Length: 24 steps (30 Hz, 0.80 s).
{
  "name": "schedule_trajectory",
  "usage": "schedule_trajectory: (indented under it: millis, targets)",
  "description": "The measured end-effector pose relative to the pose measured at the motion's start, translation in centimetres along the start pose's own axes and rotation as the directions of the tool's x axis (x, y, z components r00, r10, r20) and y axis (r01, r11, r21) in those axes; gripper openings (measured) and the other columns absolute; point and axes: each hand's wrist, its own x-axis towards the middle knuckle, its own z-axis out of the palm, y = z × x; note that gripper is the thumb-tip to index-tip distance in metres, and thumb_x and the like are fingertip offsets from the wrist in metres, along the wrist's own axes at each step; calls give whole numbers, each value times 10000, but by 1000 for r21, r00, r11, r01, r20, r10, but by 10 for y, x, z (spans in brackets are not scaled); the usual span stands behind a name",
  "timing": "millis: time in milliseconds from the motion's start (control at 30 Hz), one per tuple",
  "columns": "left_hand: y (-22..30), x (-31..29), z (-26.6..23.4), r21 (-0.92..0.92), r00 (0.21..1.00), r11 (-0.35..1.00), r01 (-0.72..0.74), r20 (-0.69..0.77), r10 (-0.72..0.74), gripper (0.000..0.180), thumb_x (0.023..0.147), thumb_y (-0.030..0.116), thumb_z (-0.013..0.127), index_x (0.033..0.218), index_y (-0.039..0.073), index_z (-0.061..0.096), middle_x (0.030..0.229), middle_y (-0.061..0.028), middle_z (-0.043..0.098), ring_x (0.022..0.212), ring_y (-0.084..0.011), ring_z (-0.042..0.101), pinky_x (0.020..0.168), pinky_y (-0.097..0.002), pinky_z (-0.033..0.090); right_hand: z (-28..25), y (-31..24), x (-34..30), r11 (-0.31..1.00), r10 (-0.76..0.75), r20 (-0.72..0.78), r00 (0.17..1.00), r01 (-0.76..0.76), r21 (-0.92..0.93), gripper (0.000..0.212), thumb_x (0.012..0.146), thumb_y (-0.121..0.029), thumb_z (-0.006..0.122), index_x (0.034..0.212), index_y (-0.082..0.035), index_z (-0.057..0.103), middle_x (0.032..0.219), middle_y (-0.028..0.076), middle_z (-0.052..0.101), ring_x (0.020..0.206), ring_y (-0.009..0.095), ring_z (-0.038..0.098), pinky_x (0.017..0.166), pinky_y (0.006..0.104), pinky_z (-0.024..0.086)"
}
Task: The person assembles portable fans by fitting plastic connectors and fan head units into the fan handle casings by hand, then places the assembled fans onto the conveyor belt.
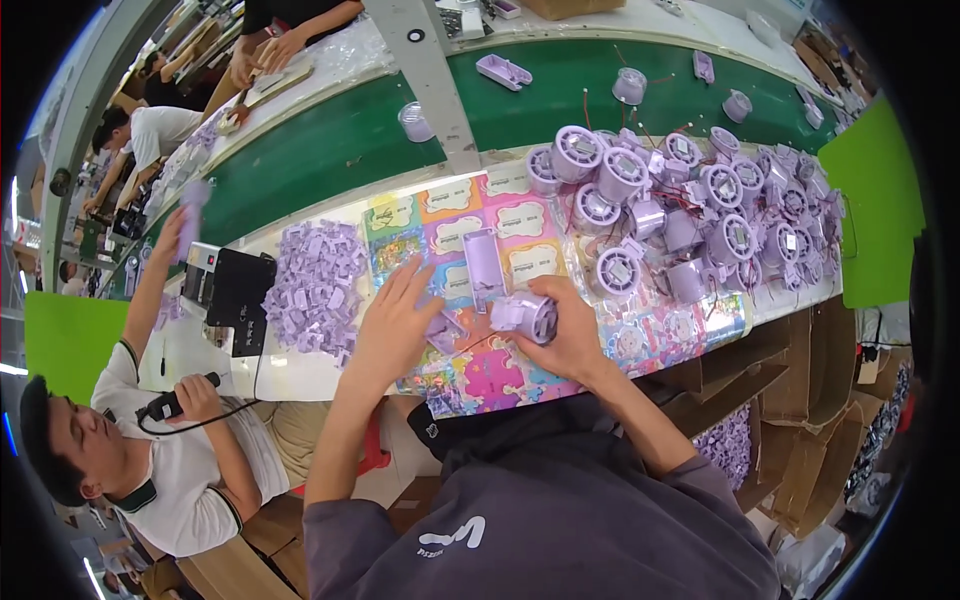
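My right hand is closed around a lilac round motor housing with a short neck pointing left. Beside it my left hand reaches over the mat with its fingers stretched out. A lilac plastic shell lies against the fingers of that hand, partly covered by them. Beyond both hands, a long open lilac handle shell rests on the colourful printed mat. A thin red wire shows between my hands.
Many lilac fan housings with wires are heaped on the right. Small lilac plastic pieces form a pile at left, next to a black box. A green conveyor belt runs behind. At left a co-worker holds a corded black tool.
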Motion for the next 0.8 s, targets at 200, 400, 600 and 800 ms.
schedule_trajectory:
  millis: [200, 400, 600, 800]
  targets:
    - [11, 9, -15, -325, 952, 911, 252, 254, -172, 622, 664, 178, 825, 1204, 30, 553, 1064, -223, 690, 938, -429, 663, 831, -485, 518, -12, -28, -5, 992, -65, 156, 986, 48, 115, 636, 665, -87, 861, 1253, -78, 617, 1216, 124, 627, 1064, 339, 645, 868, 408, 559]
    - [13, -5, -16, -347, 987, 927, 143, 116, -109, 668, 676, 165, 824, 1302, 72, 611, 1090, -163, 668, 1002, -390, 663, 840, -455, 530, -28, -53, 23, 985, -123, 214, 969, 146, -94, 765, 635, -54, 818, 1368, -107, 604, 1205, 102, 626, 1019, 323, 624, 866, 410, 540]
    - [25, -4, -26, -441, 965, 868, 230, 220, -144, 684, 687, 186, 847, 1316, 35, 626, 1081, -171, 615, 1013, -388, 635, 852, -467, 526, -30, -61, 35, 950, -194, 316, 929, 258, -174, 819, 614, -27, 769, 1403, -138, 579, 1196, 87, 624, 952, 296, 602, 825, 402, 540]
    - [10, -12, -16, -734, 983, 657, 173, 164, -75, 677, 704, 196, 848, 1302, -26, 622, 1069, -201, 671, 973, -329, 678, 859, -402, 533, -33, -74, 45, 875, -263, 366, 893, 380, -299, 795, 622, -14, 725, 1395, -139, 587, 1197, 88, 625, 892, 268, 578, 755, 376, 535]
